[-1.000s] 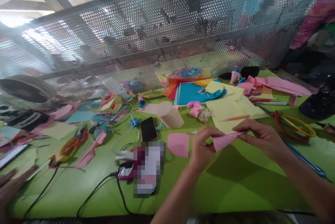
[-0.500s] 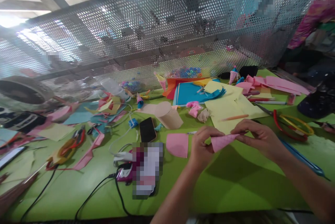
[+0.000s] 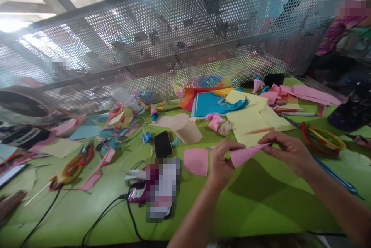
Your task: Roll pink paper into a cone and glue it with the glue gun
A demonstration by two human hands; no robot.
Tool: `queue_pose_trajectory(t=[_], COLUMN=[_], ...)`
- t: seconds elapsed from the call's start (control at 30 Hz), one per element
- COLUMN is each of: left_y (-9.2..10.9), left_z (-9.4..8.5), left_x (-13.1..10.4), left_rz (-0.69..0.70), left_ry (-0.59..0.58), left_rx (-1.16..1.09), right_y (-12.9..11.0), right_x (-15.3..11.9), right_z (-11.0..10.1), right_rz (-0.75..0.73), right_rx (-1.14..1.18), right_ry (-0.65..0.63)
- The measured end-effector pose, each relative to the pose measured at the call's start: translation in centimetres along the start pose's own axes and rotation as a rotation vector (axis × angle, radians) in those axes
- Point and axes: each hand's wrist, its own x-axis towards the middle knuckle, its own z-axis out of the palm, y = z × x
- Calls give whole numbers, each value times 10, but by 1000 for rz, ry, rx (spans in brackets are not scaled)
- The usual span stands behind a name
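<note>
Both my hands hold a pink paper piece rolled into a cone just above the green table. My left hand pinches its wide end. My right hand pinches the pointed end with its fingertips. A flat pink paper piece lies on the table just left of my left hand. A yellow sheet with an orange pencil on it lies right behind my hands.
A phone, a beige paper roll, cables and paper scraps lie to the left. Blue and orange sheets lean by the perforated metal screen. Red-and-yellow scissors lie right. Another person stands at far right.
My hands have tilted the pink cone a little, its pointed end now slightly higher. The view has shifted a bit; nothing else on the table moved.
</note>
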Motion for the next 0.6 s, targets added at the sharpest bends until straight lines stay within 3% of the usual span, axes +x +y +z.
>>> queue_pose_trajectory(t=[0.1, 0.47, 0.6], left_y=[-1, -13, -14], left_z=[-1, -2, -7], left_x=[0, -3, 0], left_rz=[-44, -504, -558], left_ry=[9, 32, 31], left_rx=[-29, -286, -452], right_y=[0, -1, 6], right_x=[0, 4, 7], right_z=[0, -1, 1], right_rz=[34, 112, 184], right_rx=[41, 60, 177], right_ry=[-3, -24, 28])
